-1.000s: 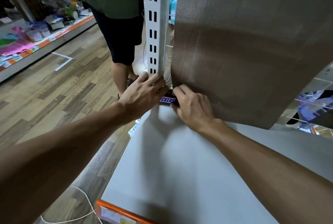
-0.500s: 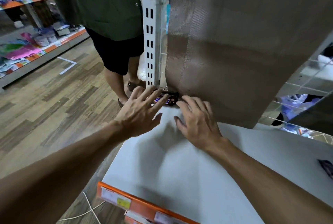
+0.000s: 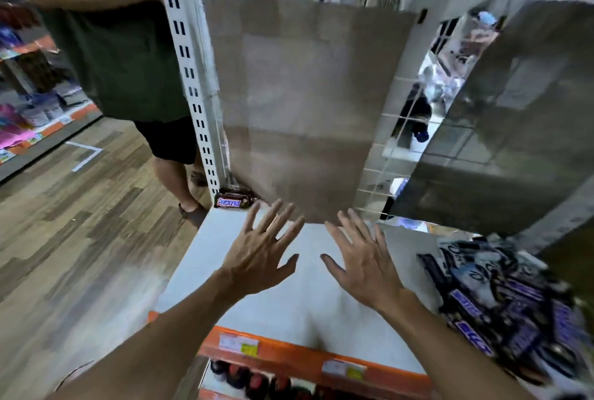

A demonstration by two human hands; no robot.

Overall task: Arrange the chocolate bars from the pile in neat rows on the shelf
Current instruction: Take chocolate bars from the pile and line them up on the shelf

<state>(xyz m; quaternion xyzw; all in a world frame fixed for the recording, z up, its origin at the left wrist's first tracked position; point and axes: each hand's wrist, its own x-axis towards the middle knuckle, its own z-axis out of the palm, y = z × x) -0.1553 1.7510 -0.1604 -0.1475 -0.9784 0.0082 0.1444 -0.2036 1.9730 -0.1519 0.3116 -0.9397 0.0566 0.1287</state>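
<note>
While both of my hands are out over the grey shelf (image 3: 289, 313), neither holds anything: my left hand (image 3: 260, 258) and my right hand (image 3: 363, 264) are spread wide, fingers straight and apart, palms down. At eleven o'clock from my left hand, one chocolate bar (image 3: 233, 200) lies in the shelf's back corner, at the foot of the slotted white post (image 3: 193, 78) and just beside the brown card panel (image 3: 299, 110). At four o'clock from my right hand lies the blurred pile (image 3: 508, 296) of bars. At six o'clock runs the orange front strip (image 3: 289, 351) with price labels

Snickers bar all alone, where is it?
In the head view, the Snickers bar lies in the back-left corner of the shelf, beside the white slotted post.
</note>
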